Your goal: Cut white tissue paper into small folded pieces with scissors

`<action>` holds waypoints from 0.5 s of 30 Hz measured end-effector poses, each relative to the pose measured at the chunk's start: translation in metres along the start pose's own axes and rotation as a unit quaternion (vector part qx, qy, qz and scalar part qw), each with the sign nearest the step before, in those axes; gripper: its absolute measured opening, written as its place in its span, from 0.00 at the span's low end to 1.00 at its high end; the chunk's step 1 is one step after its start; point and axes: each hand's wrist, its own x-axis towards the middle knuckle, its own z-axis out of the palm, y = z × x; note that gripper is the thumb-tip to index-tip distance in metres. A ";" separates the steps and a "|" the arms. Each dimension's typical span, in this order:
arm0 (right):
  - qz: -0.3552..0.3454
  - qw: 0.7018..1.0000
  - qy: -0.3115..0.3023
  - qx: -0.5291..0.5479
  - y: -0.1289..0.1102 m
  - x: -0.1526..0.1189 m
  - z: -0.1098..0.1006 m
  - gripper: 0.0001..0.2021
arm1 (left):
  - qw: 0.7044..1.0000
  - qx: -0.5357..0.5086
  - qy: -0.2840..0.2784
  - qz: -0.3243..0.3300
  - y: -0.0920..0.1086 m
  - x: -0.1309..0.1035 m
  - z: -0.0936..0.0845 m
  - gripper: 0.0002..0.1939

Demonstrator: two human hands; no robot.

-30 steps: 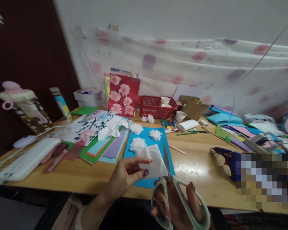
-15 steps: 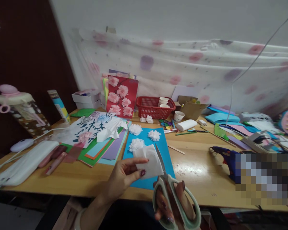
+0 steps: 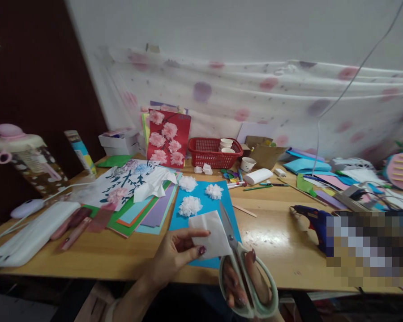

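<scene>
Between thumb and fingers, my left hand (image 3: pixel 179 250) pinches a folded square of white tissue paper (image 3: pixel 211 233). My right hand (image 3: pixel 237 281) has its fingers through the handles of pale green scissors (image 3: pixel 233 243). The scissor blades point up and away, close along the right edge of the tissue; I cannot tell whether they cut into it. Beneath both lies a blue sheet of paper (image 3: pixel 233 210) with three fluffy white paper flowers (image 3: pixel 190 205) on its upper part.
Left of the blue sheet lie coloured papers (image 3: pixel 161 210) and crumpled white tissue (image 3: pixel 152 184). A red basket (image 3: pixel 215 154) with paper cups stands behind. A glue gun (image 3: pixel 310 221) lies to the right, and a wooden stick (image 3: pixel 245 210) beside the sheet.
The scissors have shifted slightly right and their blades look closer together. The tissue has moved a little down in view, and the whole view has shifted slightly.
</scene>
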 end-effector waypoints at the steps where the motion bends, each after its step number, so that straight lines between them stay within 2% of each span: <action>1: -0.016 0.999 0.039 -0.026 -0.003 0.000 -0.006 0.33 | 1.000 0.003 0.007 0.002 0.001 0.000 -0.001 0.14; 3: -0.050 0.983 0.134 -0.112 -0.015 -0.003 -0.021 0.24 | 1.000 0.015 0.021 0.008 0.003 0.001 -0.005 0.15; 4: -0.066 0.961 0.186 -0.194 -0.023 -0.005 -0.030 0.18 | 0.999 0.022 0.028 0.012 0.004 0.002 -0.006 0.15; 6: -0.084 0.882 0.270 -0.378 -0.036 -0.009 -0.049 0.14 | 0.999 0.033 0.036 0.019 0.004 0.002 -0.009 0.16; 8: -0.092 0.812 0.304 -0.489 -0.044 -0.011 -0.068 0.14 | 0.998 0.042 0.037 0.022 0.003 0.002 -0.011 0.16; 9: -0.094 0.790 0.307 -0.522 -0.044 -0.011 -0.077 0.13 | 0.998 0.047 0.036 0.022 0.002 0.002 -0.011 0.16; 10: -0.095 0.777 0.302 -0.544 -0.043 -0.011 -0.085 0.13 | 0.998 0.054 0.033 0.022 0.002 0.002 -0.011 0.16; 12: -0.090 0.770 0.288 -0.563 -0.040 -0.010 -0.097 0.13 | 0.996 0.076 0.027 0.022 0.001 0.002 -0.011 0.17; 15: -0.075 0.797 0.268 -0.536 -0.038 -0.009 -0.103 0.15 | 0.990 0.134 0.032 0.036 0.000 0.003 -0.011 0.16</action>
